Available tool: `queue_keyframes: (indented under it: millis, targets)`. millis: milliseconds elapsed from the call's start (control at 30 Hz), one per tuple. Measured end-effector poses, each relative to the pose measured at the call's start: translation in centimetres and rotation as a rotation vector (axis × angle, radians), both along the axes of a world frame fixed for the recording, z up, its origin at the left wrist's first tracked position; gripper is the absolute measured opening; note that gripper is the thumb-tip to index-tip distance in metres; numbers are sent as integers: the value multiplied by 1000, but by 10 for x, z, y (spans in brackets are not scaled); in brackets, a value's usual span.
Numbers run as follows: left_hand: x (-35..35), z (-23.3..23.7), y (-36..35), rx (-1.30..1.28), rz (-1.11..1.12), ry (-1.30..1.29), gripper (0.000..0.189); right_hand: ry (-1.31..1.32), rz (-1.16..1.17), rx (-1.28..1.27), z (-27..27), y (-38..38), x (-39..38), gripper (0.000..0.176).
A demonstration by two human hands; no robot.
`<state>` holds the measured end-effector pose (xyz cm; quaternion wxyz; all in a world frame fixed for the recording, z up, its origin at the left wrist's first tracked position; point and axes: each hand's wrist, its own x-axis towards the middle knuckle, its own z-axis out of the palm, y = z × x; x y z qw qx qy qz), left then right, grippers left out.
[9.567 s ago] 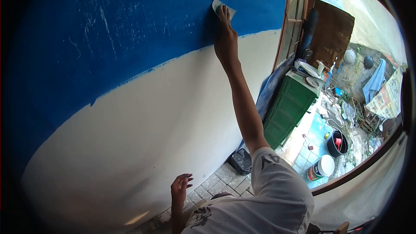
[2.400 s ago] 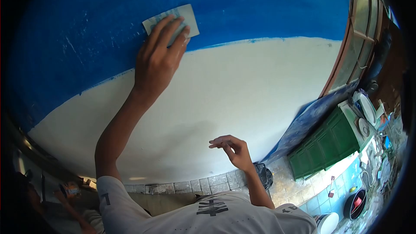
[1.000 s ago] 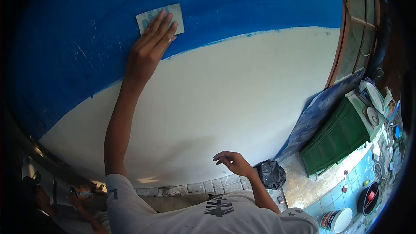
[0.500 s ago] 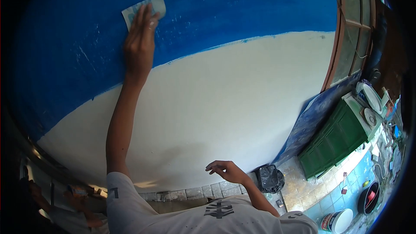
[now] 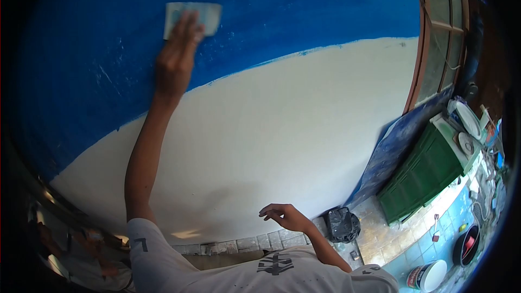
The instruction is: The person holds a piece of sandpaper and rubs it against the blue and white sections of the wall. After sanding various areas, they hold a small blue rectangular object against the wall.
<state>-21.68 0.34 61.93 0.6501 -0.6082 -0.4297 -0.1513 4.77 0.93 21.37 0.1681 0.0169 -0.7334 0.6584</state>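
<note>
My left hand [image 5: 175, 68] is raised against the upper, blue-painted part of the wall [image 5: 304, 11]. Under its fingers a pale sheet of sandpaper [image 5: 213, 17] with bluish marks on its back is held to the paint. The fingers are somewhat blurred. Light scratches and specks show on the blue around the sheet. Below runs the wall's white part [image 5: 282, 125], with an uneven border between the colours. My right hand [image 5: 287, 217] hangs low in front of the white part, fingers loosely bent and apart, holding nothing.
Right of the wall is a brown-framed window [image 5: 442, 32]. Below it stand a green bin [image 5: 426, 168] and a black plastic bag [image 5: 343, 224]. A paint bucket [image 5: 433, 275] and a black tub [image 5: 465, 247] sit on the floor. People [image 5: 89, 255] show at lower left.
The sandpaper sheet has shifted right and turned, so its top edge is now nearly level. My left hand has tilted with it. My right hand has barely moved.
</note>
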Motion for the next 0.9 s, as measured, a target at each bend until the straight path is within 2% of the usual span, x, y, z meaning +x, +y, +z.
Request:
queue_keyframes:
  millis: [67,167,267,367,500,567,633,700,767,833,900]
  targets:
    - [1,-11,1,-158,42,123,34,-10,-4,8,-6,-2,4,21]
    - [3,-4,-1,-186,-13,-14,39,-43,4,-25,-2,1,3,21]
    - [29,-6,-4,-184,43,3,42,-21,7,-28,-3,2,-1,20]
    - [19,-4,-1,-204,126,31,44,-25,13,-4,4,0,0,21]
    - [21,-10,1,-216,123,56,47,-34,28,-12,3,-3,-1,21]
    - [24,-24,7,-343,78,89,43,-48,24,-6,3,-3,2,21]
    - [13,-6,2,-292,97,163,42,-39,5,17,4,-3,5,21]
    - [12,14,-3,-91,142,18,42,-33,-4,0,-1,1,4,21]
    - [13,2,2,-117,193,78,45,-40,-10,-23,-6,-3,5,21]
    - [20,-12,8,-325,64,147,50,-36,-10,-5,-2,-1,6,21]
    - [14,-3,6,-264,90,160,50,-46,-8,1,-4,3,10,20]
